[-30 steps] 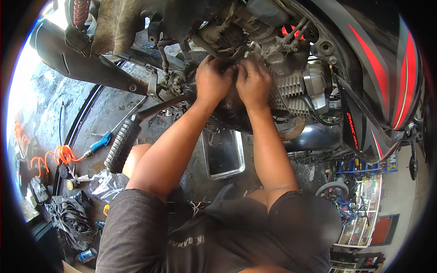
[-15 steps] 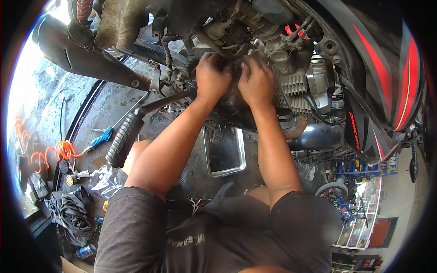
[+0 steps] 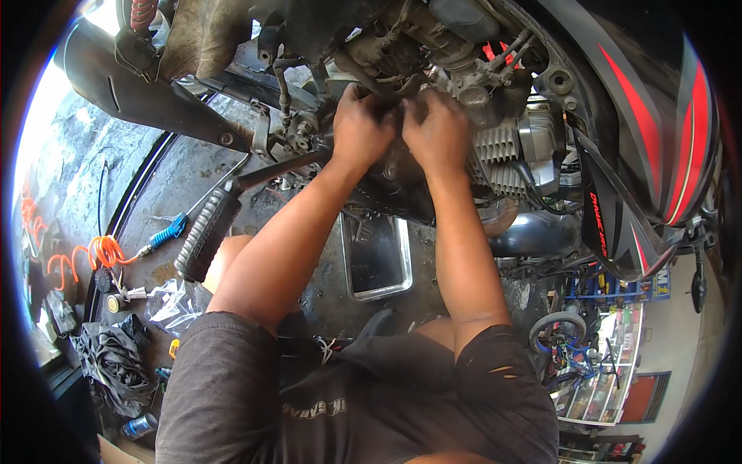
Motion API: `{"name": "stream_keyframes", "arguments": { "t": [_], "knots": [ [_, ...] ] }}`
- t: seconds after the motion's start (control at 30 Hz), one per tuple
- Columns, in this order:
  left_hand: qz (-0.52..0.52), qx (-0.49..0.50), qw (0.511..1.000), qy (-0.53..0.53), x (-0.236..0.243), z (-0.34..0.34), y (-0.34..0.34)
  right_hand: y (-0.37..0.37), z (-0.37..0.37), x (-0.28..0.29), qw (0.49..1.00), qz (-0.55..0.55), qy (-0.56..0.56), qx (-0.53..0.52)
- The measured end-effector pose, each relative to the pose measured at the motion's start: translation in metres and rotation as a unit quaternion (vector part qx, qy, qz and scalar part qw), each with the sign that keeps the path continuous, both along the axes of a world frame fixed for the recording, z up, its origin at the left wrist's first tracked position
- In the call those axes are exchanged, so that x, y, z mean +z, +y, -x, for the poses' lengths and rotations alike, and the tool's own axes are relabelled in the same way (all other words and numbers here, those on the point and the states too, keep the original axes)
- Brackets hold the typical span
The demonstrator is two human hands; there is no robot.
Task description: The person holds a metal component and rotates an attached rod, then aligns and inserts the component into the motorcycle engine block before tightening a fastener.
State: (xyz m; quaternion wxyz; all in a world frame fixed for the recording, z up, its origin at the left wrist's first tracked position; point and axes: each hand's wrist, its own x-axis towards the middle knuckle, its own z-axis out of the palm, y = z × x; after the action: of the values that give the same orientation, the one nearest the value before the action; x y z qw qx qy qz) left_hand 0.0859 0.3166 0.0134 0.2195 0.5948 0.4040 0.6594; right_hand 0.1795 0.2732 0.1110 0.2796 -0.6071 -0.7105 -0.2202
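Observation:
Both my hands are up against the side of a motorcycle engine, a short gap between them. My left hand (image 3: 362, 130) has its fingers curled in under a dark hose (image 3: 357, 73). My right hand (image 3: 437, 133) is closed too, thumb bent toward the left hand, just left of the finned cylinder (image 3: 495, 147). Whatever the fingertips grip is hidden by the hands and dark shadow. Below them is the black engine cover (image 3: 392, 172). A rubber-covered foot peg (image 3: 207, 236) sticks out by my left forearm.
A metal tray (image 3: 408, 259) lies on the floor between my forearms. At left are a blue air gun (image 3: 167, 232), orange coiled hose (image 3: 104, 249), plastic bag (image 3: 171, 304) and black cloth (image 3: 116, 363). A small bike (image 3: 558, 334) and shelves (image 3: 618, 356) stand at right.
My right hand has turned slightly and its fingers have drawn in. The left hand stays nearly in place. The view has shifted a little.

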Motion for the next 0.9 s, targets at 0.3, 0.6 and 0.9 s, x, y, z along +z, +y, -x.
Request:
{"name": "stream_keyframes", "arguments": {
  "t": [0.3,0.6,0.9],
  "knots": [
    [0.013,0.005,1.0,0.004,0.003,-0.003,0.0,-0.007,-0.001,0.002,0.998,-0.049,0.021,0.04],
    [0.016,-0.037,0.999,-0.033,0.007,0.006,-0.003,0.001,0.003,0.01,0.997,0.066,-0.02,-0.035],
    [0.055,-0.04,0.997,-0.034,0.009,0.005,-0.005,-0.002,0.0,0.009,0.994,0.077,0.08,0.008]
  ]
}}
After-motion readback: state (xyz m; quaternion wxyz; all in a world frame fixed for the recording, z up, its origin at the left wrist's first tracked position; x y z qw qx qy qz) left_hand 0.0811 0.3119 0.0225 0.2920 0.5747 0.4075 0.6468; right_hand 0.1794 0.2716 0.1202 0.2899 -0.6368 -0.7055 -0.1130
